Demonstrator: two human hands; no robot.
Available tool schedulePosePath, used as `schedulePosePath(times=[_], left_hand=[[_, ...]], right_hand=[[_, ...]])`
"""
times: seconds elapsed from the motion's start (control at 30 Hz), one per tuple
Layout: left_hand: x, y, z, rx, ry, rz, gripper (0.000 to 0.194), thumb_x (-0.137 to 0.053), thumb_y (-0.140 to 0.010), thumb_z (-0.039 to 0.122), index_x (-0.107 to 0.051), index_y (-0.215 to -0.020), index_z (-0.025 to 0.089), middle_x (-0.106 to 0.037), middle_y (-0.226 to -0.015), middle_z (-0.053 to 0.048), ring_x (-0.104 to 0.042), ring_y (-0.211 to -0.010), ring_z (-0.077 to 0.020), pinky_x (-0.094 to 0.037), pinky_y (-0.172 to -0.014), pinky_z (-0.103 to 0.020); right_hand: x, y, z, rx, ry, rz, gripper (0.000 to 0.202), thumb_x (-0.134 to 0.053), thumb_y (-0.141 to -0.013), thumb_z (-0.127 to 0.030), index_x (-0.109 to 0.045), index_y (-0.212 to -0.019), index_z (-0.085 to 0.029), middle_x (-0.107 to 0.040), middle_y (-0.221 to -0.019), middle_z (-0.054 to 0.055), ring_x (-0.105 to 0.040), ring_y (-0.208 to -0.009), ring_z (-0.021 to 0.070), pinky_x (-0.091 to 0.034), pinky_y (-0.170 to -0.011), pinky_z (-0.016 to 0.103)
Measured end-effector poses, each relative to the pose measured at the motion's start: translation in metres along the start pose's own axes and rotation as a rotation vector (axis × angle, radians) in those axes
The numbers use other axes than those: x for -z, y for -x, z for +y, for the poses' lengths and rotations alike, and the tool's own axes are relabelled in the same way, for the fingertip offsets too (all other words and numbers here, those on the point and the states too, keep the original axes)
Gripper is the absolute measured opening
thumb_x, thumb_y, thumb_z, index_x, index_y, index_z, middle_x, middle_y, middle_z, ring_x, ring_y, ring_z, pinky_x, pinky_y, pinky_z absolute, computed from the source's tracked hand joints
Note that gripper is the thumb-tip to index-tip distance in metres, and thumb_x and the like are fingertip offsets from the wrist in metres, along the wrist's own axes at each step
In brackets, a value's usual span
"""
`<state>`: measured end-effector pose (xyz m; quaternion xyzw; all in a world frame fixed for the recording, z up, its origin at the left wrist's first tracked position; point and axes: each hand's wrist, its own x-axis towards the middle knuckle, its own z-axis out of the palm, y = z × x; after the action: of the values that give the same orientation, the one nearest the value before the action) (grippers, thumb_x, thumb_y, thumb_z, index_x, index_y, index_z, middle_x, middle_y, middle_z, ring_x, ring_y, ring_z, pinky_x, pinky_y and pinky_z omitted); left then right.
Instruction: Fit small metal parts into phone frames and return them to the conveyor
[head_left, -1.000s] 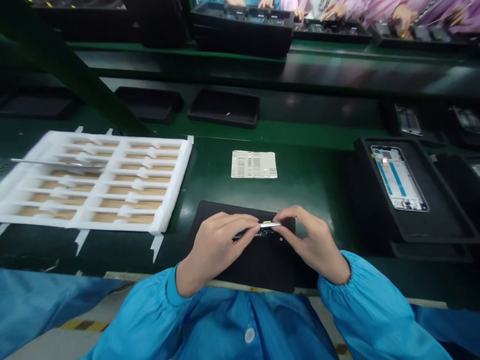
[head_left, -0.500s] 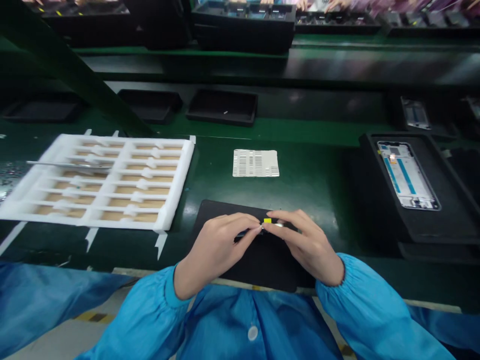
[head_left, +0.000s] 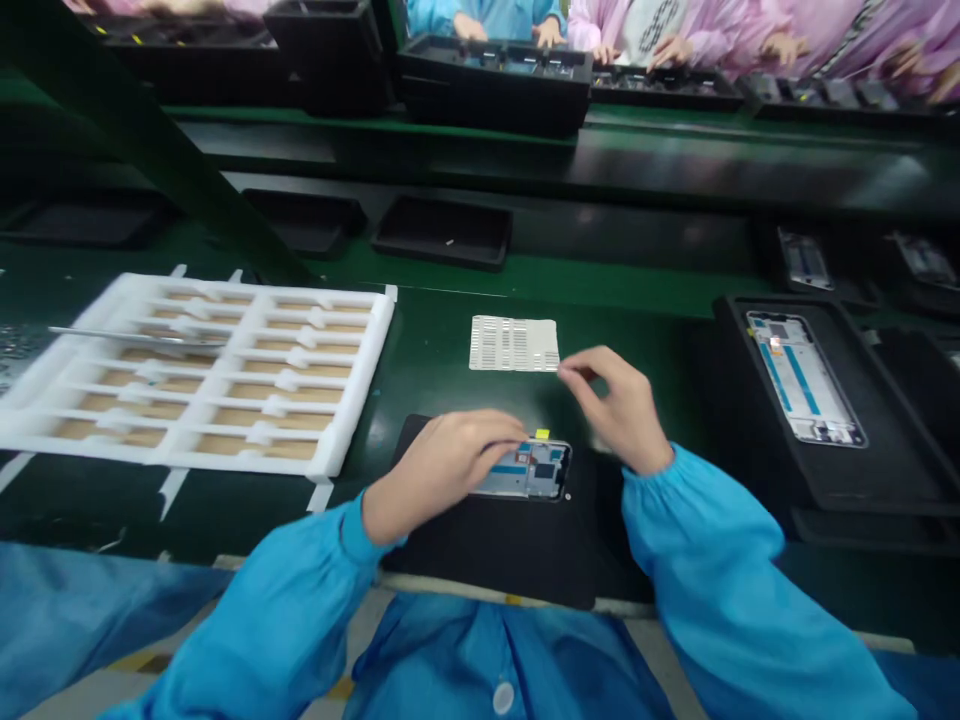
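Note:
A phone frame [head_left: 525, 474] with blue strips and a yellow tab on its upper edge lies on a black mat [head_left: 510, 550]. Over its left part is my left hand [head_left: 450, 460], fingers pressed together near the upper edge; what they pinch, if anything, is hidden. My right hand [head_left: 622, 405] is raised beside the lower right corner of a white label sheet [head_left: 514, 344], thumb and index finger pinched at its edge. Anything between those fingertips is too small to tell. A tiny round part sits at the frame's right corner.
A white slotted tray [head_left: 330, 440] stands at the left with a metal tool [head_left: 135, 337] across it. At the right, a black tray [head_left: 900, 470] holds another phone frame [head_left: 806, 380]. Black trays line the back; people's hands work across the bench.
My right hand has moved up and right, off the phone frame to the label sheet. My left hand stays near the frame, which now shows more. The camera view has tilted up slightly.

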<state>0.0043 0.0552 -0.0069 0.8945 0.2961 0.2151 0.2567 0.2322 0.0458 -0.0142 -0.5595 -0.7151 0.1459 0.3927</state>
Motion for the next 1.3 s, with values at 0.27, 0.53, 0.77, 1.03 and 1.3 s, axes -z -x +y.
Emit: schedulePosePath(times=[0.27,0.53,0.77,1.03,1.3], left_hand=[[-0.001,-0.055,-0.063,0.217,0.238,-0.135,0.011,-0.07,-0.084,0.021,-0.078,-0.091,0.021,-0.055,-0.141,-0.012,-0.072,-0.089,-0.0186,-0.057,-0.074,-0.028],[-0.006,-0.05,-0.066,0.216,0.293,-0.153,0.011,-0.067,-0.085,0.018,-0.077,-0.091,0.02,-0.05,-0.146,-0.012,-0.07,-0.094,-0.0184,-0.056,-0.073,-0.028],[-0.009,-0.049,-0.069,0.21,0.277,-0.143,0.01,-0.068,-0.084,0.02,-0.076,-0.089,0.02,-0.05,-0.146,-0.012,-0.071,-0.084,-0.0162,-0.055,-0.072,-0.028],[-0.009,-0.048,-0.065,0.203,0.248,-0.11,0.01,-0.068,-0.083,0.018,-0.076,-0.089,0.02,-0.051,-0.146,-0.012,-0.071,-0.086,-0.0176,-0.055,-0.069,-0.026],[0.004,-0.008,-0.017,0.15,-0.022,0.11,0.018,-0.057,-0.094,0.021,-0.072,-0.103,0.023,-0.066,-0.129,-0.003,-0.067,-0.11,-0.0218,-0.055,-0.09,-0.032]], right_hand=[[-0.038,-0.053,0.056,0.018,0.209,-0.267,0.012,-0.055,-0.091,-0.014,-0.064,-0.084,-0.017,-0.063,-0.086,0.006,-0.058,-0.086,0.0211,-0.045,-0.079,0.032],[-0.038,-0.058,0.052,-0.015,0.271,-0.375,0.012,-0.053,-0.091,-0.011,-0.059,-0.084,-0.017,-0.06,-0.088,0.008,-0.055,-0.085,0.0222,-0.041,-0.076,0.032],[-0.047,-0.046,0.046,-0.087,0.114,-0.212,0.014,-0.049,-0.086,-0.008,-0.05,-0.078,-0.019,-0.057,-0.088,0.01,-0.053,-0.087,0.024,-0.042,-0.083,0.037],[-0.053,-0.042,0.054,-0.316,-0.339,0.229,0.022,-0.037,-0.098,-0.041,-0.044,-0.092,-0.021,-0.059,-0.087,0.004,-0.061,-0.075,0.0143,-0.052,-0.072,0.03],[-0.018,-0.014,-0.017,-0.344,-0.623,0.209,0.027,-0.076,-0.079,-0.034,-0.055,-0.091,-0.021,-0.066,-0.08,0.0,-0.067,-0.073,0.0149,-0.058,-0.071,0.03]])
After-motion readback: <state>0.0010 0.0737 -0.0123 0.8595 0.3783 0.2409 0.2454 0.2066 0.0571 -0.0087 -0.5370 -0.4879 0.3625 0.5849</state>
